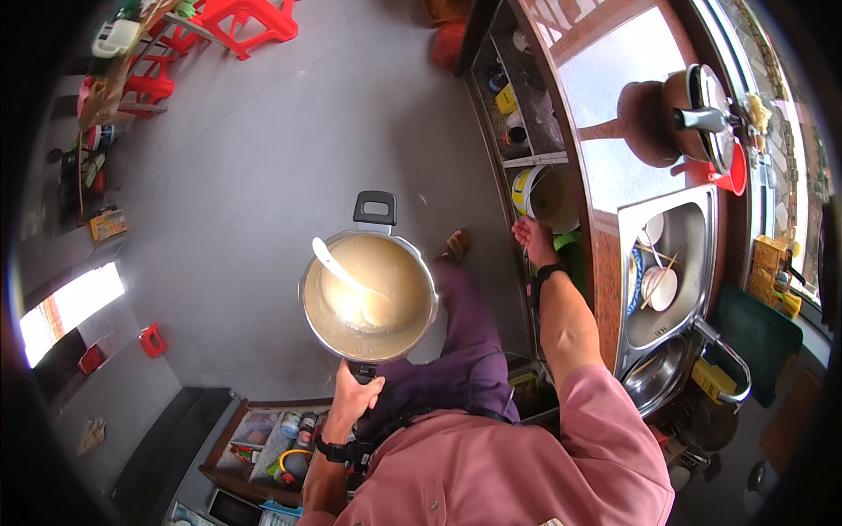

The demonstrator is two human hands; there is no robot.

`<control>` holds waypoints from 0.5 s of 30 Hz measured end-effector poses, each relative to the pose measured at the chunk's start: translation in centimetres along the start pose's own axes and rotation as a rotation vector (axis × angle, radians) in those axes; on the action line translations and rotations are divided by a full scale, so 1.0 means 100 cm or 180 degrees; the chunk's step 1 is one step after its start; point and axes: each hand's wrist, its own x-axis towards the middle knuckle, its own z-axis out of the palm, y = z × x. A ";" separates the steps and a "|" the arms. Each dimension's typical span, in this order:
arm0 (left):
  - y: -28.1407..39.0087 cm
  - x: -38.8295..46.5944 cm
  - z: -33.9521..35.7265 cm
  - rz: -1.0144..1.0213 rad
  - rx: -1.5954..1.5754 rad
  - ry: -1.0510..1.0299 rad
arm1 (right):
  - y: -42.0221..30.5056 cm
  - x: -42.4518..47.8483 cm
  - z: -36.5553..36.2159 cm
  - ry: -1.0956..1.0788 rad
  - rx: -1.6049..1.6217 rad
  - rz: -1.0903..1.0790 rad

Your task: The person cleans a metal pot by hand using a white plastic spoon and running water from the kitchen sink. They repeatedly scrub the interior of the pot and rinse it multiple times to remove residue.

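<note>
A metal pressure-cooker pot [425,263] without a lid hangs over the floor before me. My left hand [358,394] is closed around its black long handle; a black loop handle [375,208] juts from the far side. Pale, creamy liquid [395,276] fills part of the pot. A white ladle or spoon [335,263] leans on the rim with its lower end in the liquid. My right hand [534,238] is held out by the cabinet shelves, its fingers curled, near a white and yellow bucket [524,191]; whether it touches anything is unclear.
A steel sink [691,263] with bowls and chopsticks lies to the right. Beyond it, a lidded pot [714,118] and a red plastic vessel [733,172] stand on the counter [602,217]. Red plastic stools [247,23] are at the far left. Drawers or shelves [263,447] are at lower left.
</note>
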 end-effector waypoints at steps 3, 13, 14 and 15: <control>0.015 0.039 0.007 -0.0002 0.0089 0.0001 | -0.007 0.076 -0.013 0.0230 0.0268 -0.0150; 0.027 0.172 0.001 -0.0312 0.0731 -0.0239 | -0.051 0.226 -0.065 0.0666 0.1716 -0.0696; 0.029 0.179 0.001 -0.0338 0.0759 -0.0252 | -0.053 0.234 -0.070 0.0494 0.2027 -0.0819; 0.027 0.186 -0.002 -0.0399 0.0835 -0.0274 | -0.050 0.242 -0.081 0.0473 0.1989 -0.1077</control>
